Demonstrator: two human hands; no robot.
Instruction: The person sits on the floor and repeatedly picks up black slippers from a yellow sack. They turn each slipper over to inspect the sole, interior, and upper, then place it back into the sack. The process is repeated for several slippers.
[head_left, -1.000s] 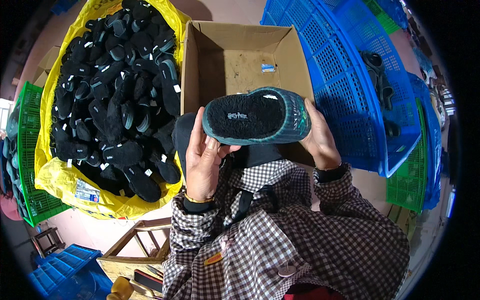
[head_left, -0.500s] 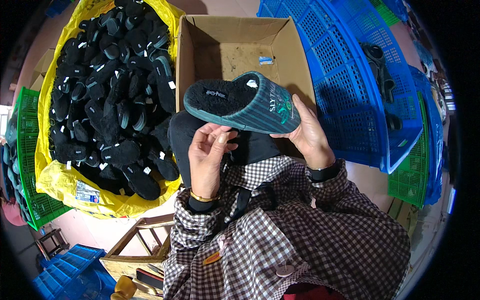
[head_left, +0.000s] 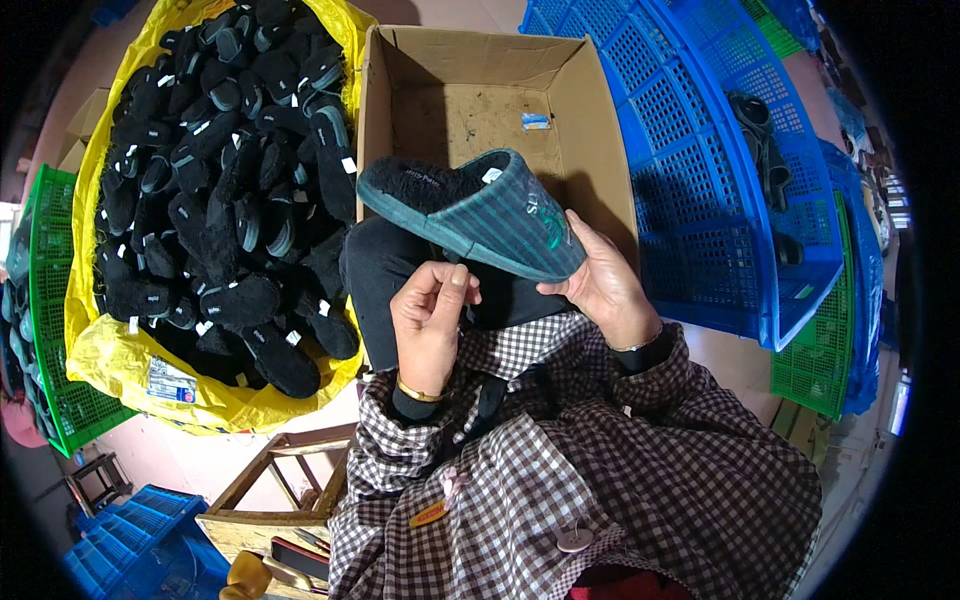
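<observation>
A dark green striped slipper [head_left: 490,225] with a black fluffy lining and a small white tag is held up over my lap. My right hand [head_left: 608,285] grips it by the toe, thumb along the upper. Its heel points to the left and its side faces me. My left hand [head_left: 432,312] hovers just below the sole, apart from it, with the fingers curled and thumb and forefinger pinched together. Whether anything small is in that pinch cannot be made out.
Left of me, a yellow sack [head_left: 215,410] brims with black fluffy slippers [head_left: 240,300]. An open cardboard box [head_left: 460,110] stands ahead, a blue and white scrap inside. Blue plastic crates [head_left: 690,200] rise on the right. A wooden stool [head_left: 240,525] at lower left bears a phone [head_left: 300,558].
My left hand has come away from the slipper's edge and its fingers have closed. The slipper has tilted in my right hand, showing more of its side and sole edge.
</observation>
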